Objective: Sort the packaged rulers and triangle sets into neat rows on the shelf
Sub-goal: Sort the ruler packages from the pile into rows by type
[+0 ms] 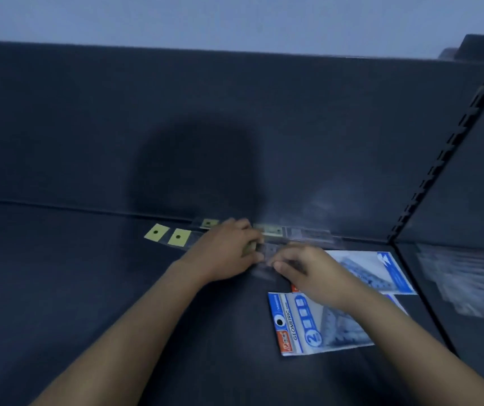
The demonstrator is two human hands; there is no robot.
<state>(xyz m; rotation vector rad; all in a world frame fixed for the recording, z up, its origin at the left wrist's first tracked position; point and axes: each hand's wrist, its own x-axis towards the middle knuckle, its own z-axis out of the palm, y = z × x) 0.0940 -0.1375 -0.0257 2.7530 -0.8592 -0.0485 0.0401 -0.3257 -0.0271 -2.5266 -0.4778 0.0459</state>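
We are gripping the clear ruler pack [269,249] in our left hand [226,249]. Our right hand [305,271] is pinching it.

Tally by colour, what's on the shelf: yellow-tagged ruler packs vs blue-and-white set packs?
yellow-tagged ruler packs: 4 tags visible, and more may be hidden under the hands
blue-and-white geometric set packs: 2
Total: 6 visible
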